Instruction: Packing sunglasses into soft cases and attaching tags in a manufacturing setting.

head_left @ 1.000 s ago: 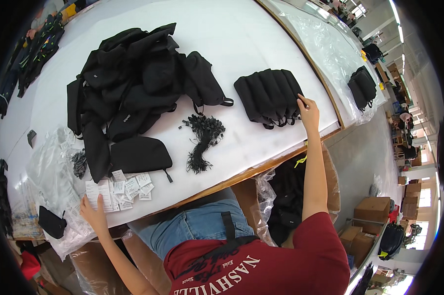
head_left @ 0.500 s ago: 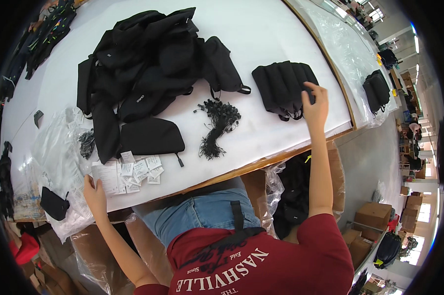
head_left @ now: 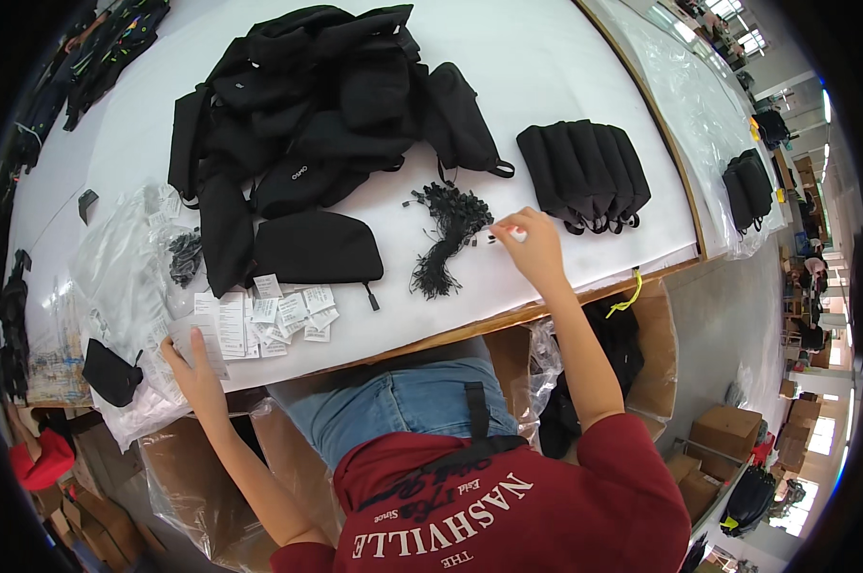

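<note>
Black string bundle (head_left: 450,234): lying on the bench (head_left: 546,76), just left of the right hand (head_left: 534,246). Right hand bent inward at the wrist, with curled fingers pointing left and tips drawn together at the bundle's edge; cannot tell whether grasping a strand, too small to make out. Left hand (head_left: 200,374) angled up-left, with thumb on top, grasping a white paper sheet (head_left: 204,351) by its near end.

Bundle's long axis slanting from upper right to lower left: bushy head away from the body, narrow tail toward the near bench edge. Thin, tangled, matte strands.

Farther out: loose white labels (head_left: 293,310), small, flat, rectangular; flat black pouch (head_left: 321,248), smooth fabric, rounded corners; row of black pouches (head_left: 589,172), overlapping, with looped tabs; heaped black pouches (head_left: 345,105), soft, creased; clear plastic bag (head_left: 126,258), crinkled.
</note>
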Demonstrator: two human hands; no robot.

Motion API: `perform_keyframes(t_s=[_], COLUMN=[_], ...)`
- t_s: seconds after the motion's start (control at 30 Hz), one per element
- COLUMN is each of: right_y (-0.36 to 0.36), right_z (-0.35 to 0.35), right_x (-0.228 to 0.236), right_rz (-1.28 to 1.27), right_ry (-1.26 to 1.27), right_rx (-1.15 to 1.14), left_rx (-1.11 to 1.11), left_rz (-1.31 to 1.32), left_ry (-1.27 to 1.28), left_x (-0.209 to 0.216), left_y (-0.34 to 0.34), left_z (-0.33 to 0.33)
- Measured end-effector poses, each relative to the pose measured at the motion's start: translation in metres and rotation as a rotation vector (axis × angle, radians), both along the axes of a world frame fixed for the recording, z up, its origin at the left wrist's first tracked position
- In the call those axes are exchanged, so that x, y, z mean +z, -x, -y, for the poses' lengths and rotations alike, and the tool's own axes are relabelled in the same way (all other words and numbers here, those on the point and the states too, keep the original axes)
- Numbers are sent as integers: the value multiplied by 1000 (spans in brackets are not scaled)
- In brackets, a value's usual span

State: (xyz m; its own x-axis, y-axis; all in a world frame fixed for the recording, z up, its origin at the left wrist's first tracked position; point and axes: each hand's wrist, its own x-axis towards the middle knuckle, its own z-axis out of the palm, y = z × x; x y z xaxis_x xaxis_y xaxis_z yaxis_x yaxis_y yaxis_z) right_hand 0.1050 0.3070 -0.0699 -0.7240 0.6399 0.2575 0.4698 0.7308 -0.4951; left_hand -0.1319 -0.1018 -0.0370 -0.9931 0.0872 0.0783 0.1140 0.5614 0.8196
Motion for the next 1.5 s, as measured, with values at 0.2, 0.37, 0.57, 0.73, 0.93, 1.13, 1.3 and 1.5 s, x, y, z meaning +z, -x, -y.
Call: perform_keyframes(t_s=[0.2,0.37,0.57,0.73,0.93,1.13,1.3,1.5], right_y=[-50,-79,-47,-7,-4,-15,-9,-2], right_z=[-21,-35,-20,-9,-21,-10,9,99], right_x=[-4,-9,5,7,6,35,45,84], right_rz=[59,188,50,74,150,29,-282,-354], right_ry=[-38,-50,-111,-72,-129,47,596,947], right_rx=[-171,-288,-243,79,137,-39,26,203], left_rx=[-95,-177,-199,-229,-266,-290,-403,-717], left_rz=[140,194,172,217,289,288,237,90], left_ry=[-63,-50,-21,-71,-50,-86,-314,-341], left_x=[1,10,17,21,31,25,18,32], left_y=[-15,-21,-33,-37,-40,-46,-72,-119], left_z=[-24,-35,-42,-44,-47,-56,-67,-121])
